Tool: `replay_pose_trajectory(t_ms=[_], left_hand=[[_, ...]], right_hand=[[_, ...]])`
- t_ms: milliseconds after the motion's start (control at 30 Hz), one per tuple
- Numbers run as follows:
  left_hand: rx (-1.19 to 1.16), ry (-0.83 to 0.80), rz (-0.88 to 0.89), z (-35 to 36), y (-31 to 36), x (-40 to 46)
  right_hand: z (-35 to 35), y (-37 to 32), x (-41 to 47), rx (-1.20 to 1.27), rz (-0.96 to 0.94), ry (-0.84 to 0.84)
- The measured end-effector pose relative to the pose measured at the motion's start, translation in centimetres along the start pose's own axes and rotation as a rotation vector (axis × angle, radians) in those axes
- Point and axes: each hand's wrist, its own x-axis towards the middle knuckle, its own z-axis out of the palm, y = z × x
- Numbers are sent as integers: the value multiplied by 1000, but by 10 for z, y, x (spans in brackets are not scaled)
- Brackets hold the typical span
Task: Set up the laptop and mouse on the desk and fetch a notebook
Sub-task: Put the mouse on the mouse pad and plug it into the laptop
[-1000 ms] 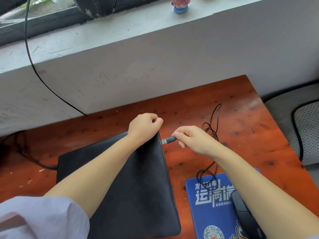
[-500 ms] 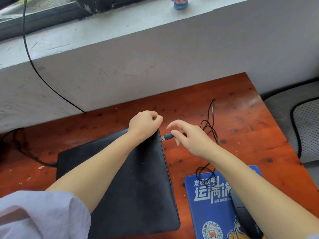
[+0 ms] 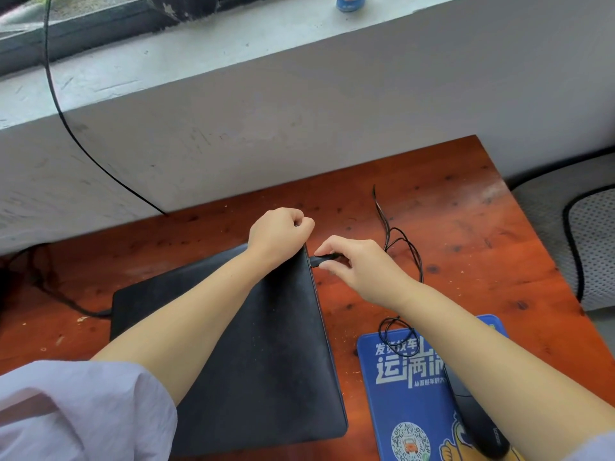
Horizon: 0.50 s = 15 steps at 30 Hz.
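While my right hand [image 3: 357,267] pinches the plug [image 3: 322,260] at the closed laptop [image 3: 266,354] edge, my fisted left hand [image 3: 278,235] steadies its corner; a skewed push could jam it.

Both bare forearms reach from the lower corners toward the frame's centre. The left hand [image 3: 278,236] is curled into a loose fist. Just right of it, the right hand [image 3: 357,266] pinches with thumb and fingertips, palm down.

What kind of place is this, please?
Probably a home or dorm study corner: a worn wooden desk pushed against a windowsill, with a closed laptop and a mouse on it.
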Motion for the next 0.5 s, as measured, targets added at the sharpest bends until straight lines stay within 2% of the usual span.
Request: replay_pose_trajectory(t_ms=[100, 333, 500], left_hand=[[-3, -18, -18, 5, -1, 2], [72, -158, -80, 29, -4, 5], [79, -205, -89, 47, -5, 6]], right_hand=[[1, 4, 0, -24, 24, -11], [11, 23, 3, -310, 123, -98], [19, 35, 6, -406, 99, -108]])
